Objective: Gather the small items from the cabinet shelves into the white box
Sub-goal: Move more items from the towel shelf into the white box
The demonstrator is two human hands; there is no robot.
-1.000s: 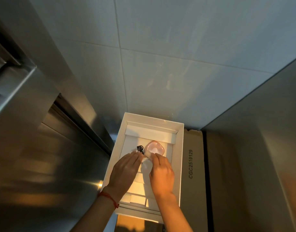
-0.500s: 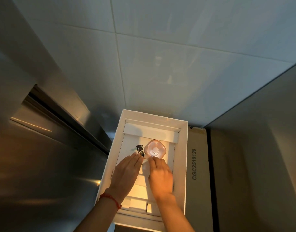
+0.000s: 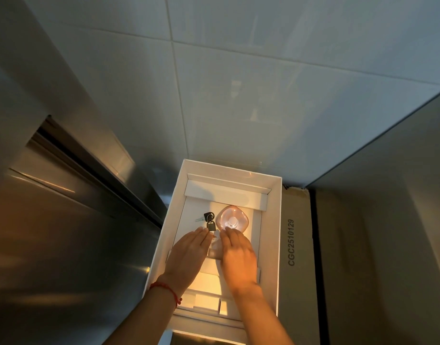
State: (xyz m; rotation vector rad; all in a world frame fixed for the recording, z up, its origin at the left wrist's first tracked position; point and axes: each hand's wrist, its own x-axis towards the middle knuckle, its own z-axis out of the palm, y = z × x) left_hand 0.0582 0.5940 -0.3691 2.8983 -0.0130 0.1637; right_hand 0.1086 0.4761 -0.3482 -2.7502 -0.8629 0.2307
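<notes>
View: the scene was seen from above, looking down at two bare forearms reaching into a box.
White box [image 3: 272,245]: an open, shallow white box was seen lying lengthwise away from the viewer, with white card inserts and ledges fitted inside it.
Support: the box was set on a brown carton [image 3: 297,270], which was printed with the code CGC2510129 along the side just right of the box.
Pink item [image 3: 232,218]: a small, rounded pink piece with a pale knob at its centre was lying in the far half of the box, beside the keys.
Keys [image 3: 209,221]: a small dark bunch of keys was lying just left of the pink piece, inside the box.
Left hand [image 3: 188,256]: it was laid palm down inside the box with fingers straight and together, the tips just short of the keys; nothing was gripped.
Right hand [image 3: 237,255]: it was held palm down beside the left, fingers extended, the tips at the near edge of the pink piece; whether contact was made could not be told.
Wrist: a red string bracelet [image 3: 167,290] was worn on the left wrist.
Surroundings: pale grey wall tiles [image 3: 239,83] were seen beyond the box, and brushed metal panels [image 3: 64,232] to the left.
</notes>
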